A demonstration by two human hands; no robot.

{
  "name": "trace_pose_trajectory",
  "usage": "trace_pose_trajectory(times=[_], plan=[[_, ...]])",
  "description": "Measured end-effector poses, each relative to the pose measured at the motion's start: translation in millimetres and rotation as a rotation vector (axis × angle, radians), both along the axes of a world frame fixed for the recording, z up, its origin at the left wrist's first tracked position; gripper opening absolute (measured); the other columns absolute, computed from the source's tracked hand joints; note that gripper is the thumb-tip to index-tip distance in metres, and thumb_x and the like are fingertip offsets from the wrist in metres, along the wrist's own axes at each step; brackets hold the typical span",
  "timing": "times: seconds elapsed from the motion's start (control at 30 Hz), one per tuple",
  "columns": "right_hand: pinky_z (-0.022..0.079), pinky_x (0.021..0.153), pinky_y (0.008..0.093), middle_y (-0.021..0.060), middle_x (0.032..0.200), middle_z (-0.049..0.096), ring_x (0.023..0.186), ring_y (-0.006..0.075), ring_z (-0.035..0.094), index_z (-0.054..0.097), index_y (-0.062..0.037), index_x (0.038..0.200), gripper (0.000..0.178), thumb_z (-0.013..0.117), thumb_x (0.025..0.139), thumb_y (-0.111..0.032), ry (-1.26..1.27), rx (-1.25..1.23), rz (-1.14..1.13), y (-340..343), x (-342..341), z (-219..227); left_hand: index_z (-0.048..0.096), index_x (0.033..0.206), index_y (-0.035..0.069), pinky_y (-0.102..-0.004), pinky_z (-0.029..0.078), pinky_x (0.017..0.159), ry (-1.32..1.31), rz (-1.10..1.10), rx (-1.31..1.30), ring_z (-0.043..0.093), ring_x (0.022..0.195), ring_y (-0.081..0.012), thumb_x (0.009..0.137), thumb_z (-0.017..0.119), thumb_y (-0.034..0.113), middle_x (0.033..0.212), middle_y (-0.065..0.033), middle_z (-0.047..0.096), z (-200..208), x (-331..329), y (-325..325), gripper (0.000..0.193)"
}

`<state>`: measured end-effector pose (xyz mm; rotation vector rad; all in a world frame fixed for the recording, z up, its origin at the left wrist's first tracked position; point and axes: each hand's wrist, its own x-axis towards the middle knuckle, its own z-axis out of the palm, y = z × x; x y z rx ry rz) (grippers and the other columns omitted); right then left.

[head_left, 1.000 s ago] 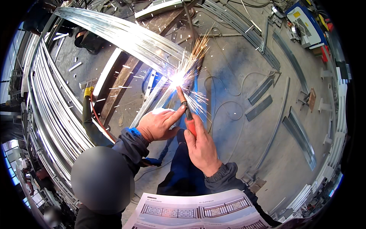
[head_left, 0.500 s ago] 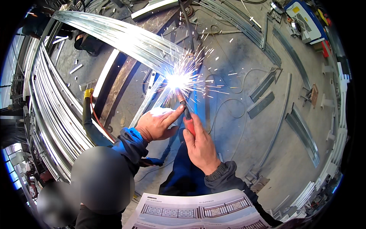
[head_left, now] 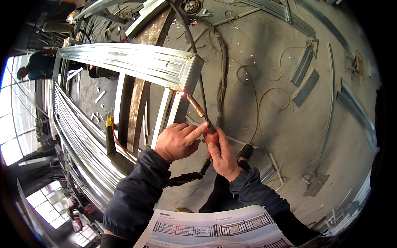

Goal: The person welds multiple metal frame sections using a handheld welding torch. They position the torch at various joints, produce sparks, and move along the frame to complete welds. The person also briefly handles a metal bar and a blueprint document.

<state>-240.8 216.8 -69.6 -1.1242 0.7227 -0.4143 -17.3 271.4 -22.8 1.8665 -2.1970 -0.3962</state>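
The person's right hand (head_left: 224,156) is wrapped around the red handle of a welding torch (head_left: 197,107), holding it tight. The left hand (head_left: 177,142) has its pointer finger stretched out, touching the torch just above the handle. Its other fingers bend in, and I cannot tell if they pinch anything. The torch's copper tip points up and a bit left, right by the low corner of some shiny metal bars (head_left: 124,58). A small pink-white glow (head_left: 180,93) shines there. A paper (head_left: 198,226) with fence pictures sits below the hands. Over at the left, another person (head_left: 41,66) wears dark clothes.
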Motion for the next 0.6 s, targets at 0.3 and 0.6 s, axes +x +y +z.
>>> trace_pose_trajectory(times=[0.3, 0.6], plan=[[0.055, 0.073, 0.0308, 0.0036, 0.094, 0.069, 0.074, 0.0142, 0.065, 0.042, -0.0085, 0.166, 0.055, 0.060, 0.118, -0.028, -0.066, 0.094, 0.007, -3, -1, -3, 0.051, 0.167, 0.013, -0.0391, 0.056, 0.071, -0.040, -0.009, 0.017, 0.071, 0.079, -0.0245, 0.076, 0.084, 0.014, 0.090, -0.0005, 0.071, -3, -4, 0, 0.096], [0.058, 0.097, 0.0348, 0.0105, 0.128, 0.074, 0.107, 0.0244, 0.076, 0.042, -0.0063, 0.164, 0.053, 0.060, 0.118, -0.024, -0.124, 0.106, 0.011, -5, 5, -8, 0.050, 0.163, 0.002, -0.0410, 0.057, 0.071, -0.051, -0.034, -0.004, 0.072, 0.082, -0.0269, 0.072, 0.081, 0.009, 0.091, -0.0047, 0.072, -6, -2, 0, 0.097]])
